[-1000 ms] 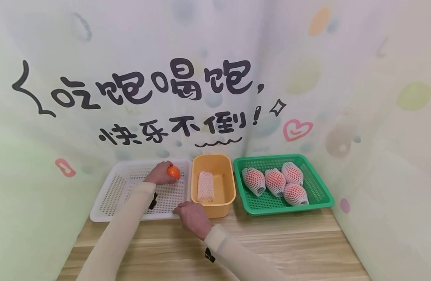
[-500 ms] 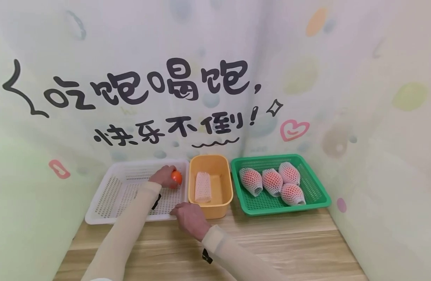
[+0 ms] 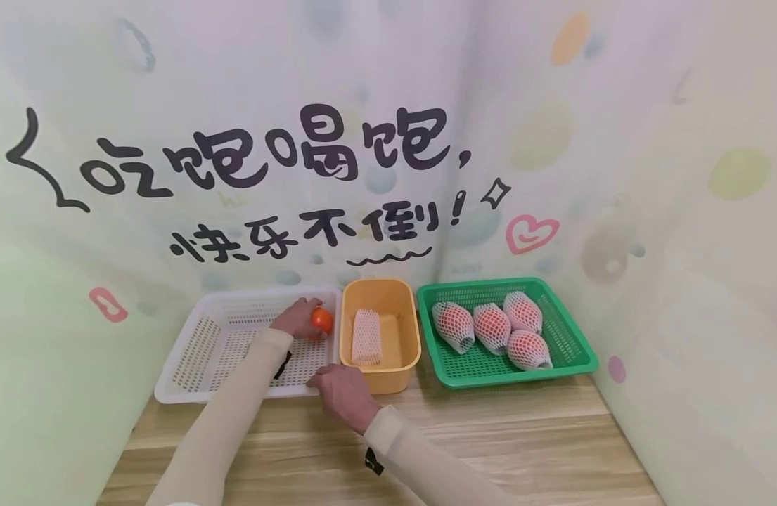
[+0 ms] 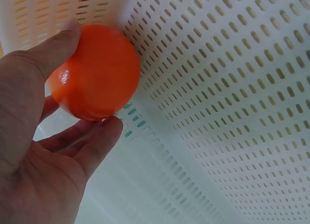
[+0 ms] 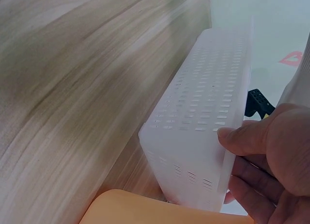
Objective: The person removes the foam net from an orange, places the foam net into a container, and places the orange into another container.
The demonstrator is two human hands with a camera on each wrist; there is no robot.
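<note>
In the head view, my left hand point(image 3: 297, 318) is inside the white plastic basket point(image 3: 198, 393), at its right end. It holds a smooth, round orange-red fruit point(image 4: 99, 71) low over the slotted basket floor, with the thumb on one side and fingertips on the other. Whether the fruit rests on the floor is unclear. My right hand point(image 3: 345, 393) pinches the basket's near rim by its right corner. In the right wrist view, the thumb point(image 5: 237, 139) presses the outer wall and the other fingers lie behind the rim.
A yellow-orange bin point(image 3: 401, 362) stands against the basket's right side, with a white foam net sleeve point(image 3: 366, 337) inside. Farther right, a green basket point(image 3: 451, 376) contains several red fruits in foam nets point(image 3: 492, 328). Everything stands on a wooden table point(image 3: 489, 429) before a printed wall.
The fruit and my left hand have shifted slightly right within the white basket, and the fruit sits a little differently in the fingers. My right hand stays at the rim.
</note>
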